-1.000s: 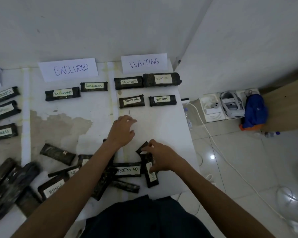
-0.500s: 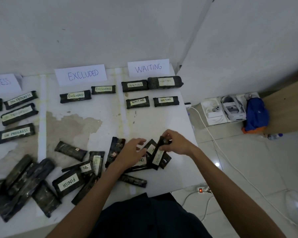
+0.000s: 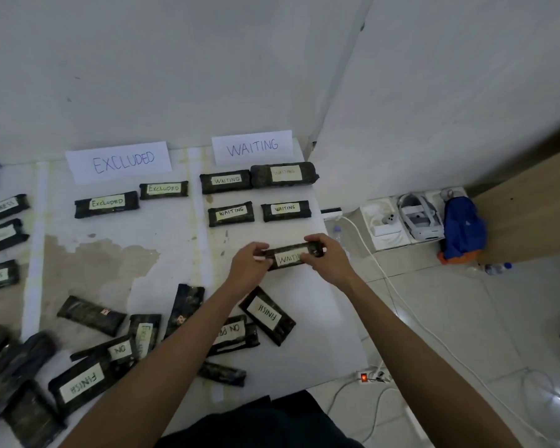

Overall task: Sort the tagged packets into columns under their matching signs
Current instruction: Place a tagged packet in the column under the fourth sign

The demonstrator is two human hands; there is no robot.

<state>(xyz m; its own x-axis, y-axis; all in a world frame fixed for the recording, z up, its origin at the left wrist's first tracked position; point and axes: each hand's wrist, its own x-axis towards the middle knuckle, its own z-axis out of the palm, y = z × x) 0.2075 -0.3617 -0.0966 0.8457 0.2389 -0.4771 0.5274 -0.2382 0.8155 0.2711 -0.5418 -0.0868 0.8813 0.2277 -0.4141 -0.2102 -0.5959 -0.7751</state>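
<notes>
A dark packet tagged WAITING (image 3: pixel 288 257) is held level over the table, below the WAITING sign (image 3: pixel 252 147). My left hand (image 3: pixel 248 265) pinches its left end and my right hand (image 3: pixel 328 258) grips its right end. Several WAITING packets (image 3: pixel 231 213) lie in two rows under that sign. Two EXCLUDED packets (image 3: pixel 106 203) lie under the EXCLUDED sign (image 3: pixel 118 161). Loose packets, among them one tagged FINISH (image 3: pixel 267 315) and one tagged ON PROGRESS (image 3: pixel 232 333), lie scattered near the front edge.
ON PROGRESS packets (image 3: pixel 0 234) line the left side of the white table (image 3: pixel 175 240). The table's right edge drops to a tiled floor with a white cable (image 3: pixel 382 270), a power strip (image 3: pixel 367 377), a headset box (image 3: pixel 417 218) and a blue bag (image 3: pixel 463 229).
My right hand lifted a packet from the loose pile and carried it away from me toward the WAITING column. It now lies level with its tag up, and my left hand has joined on its left end.
</notes>
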